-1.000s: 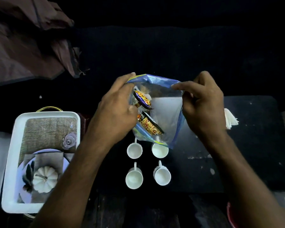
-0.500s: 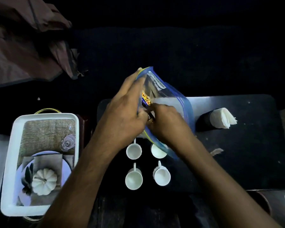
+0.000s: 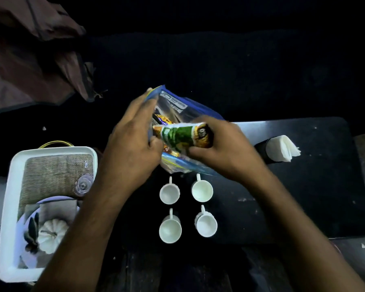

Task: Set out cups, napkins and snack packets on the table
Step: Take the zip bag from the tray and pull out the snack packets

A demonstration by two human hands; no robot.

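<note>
My left hand [image 3: 133,142] grips the open mouth of a clear zip bag with a blue edge [image 3: 177,104], held above the dark table [image 3: 303,197]. My right hand [image 3: 223,152] holds a green and white snack packet [image 3: 183,137] at the bag's mouth, most of it outside. More packets show inside the bag. Below the bag several white cups [image 3: 169,193] stand in two rows with handles pointing away. A stack of white napkins [image 3: 284,148] sits in a dark holder to the right.
A white tray [image 3: 11,207] at the left holds a woven mat, a small glass, a plate and a white pumpkin ornament. Brown cloth [image 3: 30,53] lies at the far left. The far background is dark.
My right hand went from holding the bag's rim into the bag and has come out with the green packet. My left hand keeps the bag open.
</note>
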